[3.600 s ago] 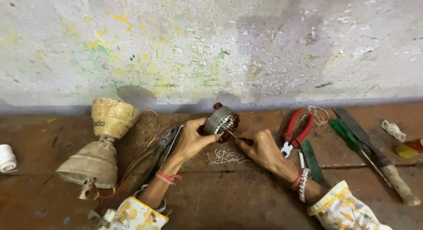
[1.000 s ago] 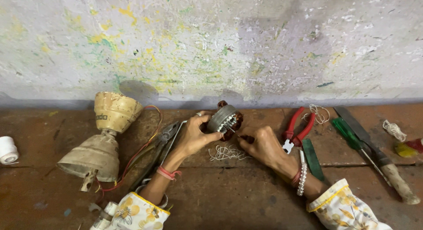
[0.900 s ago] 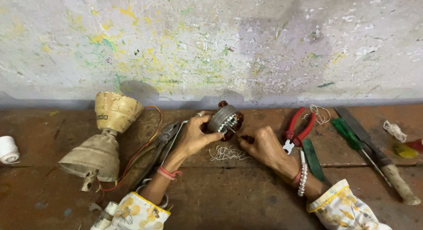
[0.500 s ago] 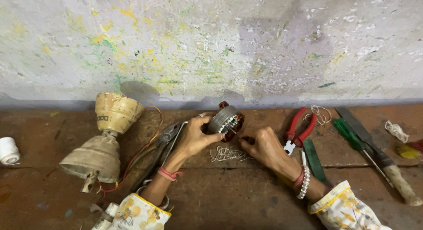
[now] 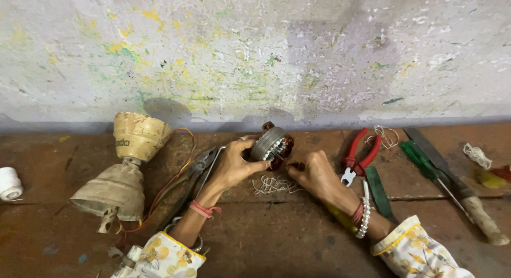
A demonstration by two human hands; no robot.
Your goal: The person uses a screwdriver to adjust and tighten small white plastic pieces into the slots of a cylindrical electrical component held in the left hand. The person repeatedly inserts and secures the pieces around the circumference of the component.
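Paint-flecked plaster rises behind a worn brown floor (image 5: 277, 240). Red-handled pliers (image 5: 357, 154) and a green screwdriver (image 5: 426, 163) are seen right of the right hand (image 5: 314, 174); a cream fan housing (image 5: 125, 169) and grey pliers (image 5: 199, 166) lie left of the left hand (image 5: 234, 163). The motor stator (image 5: 270, 145) is gripped by the left fingers, while its lower edge is pinched by the right fingertips above loose wire (image 5: 271, 185). Little has shifted since earlier.
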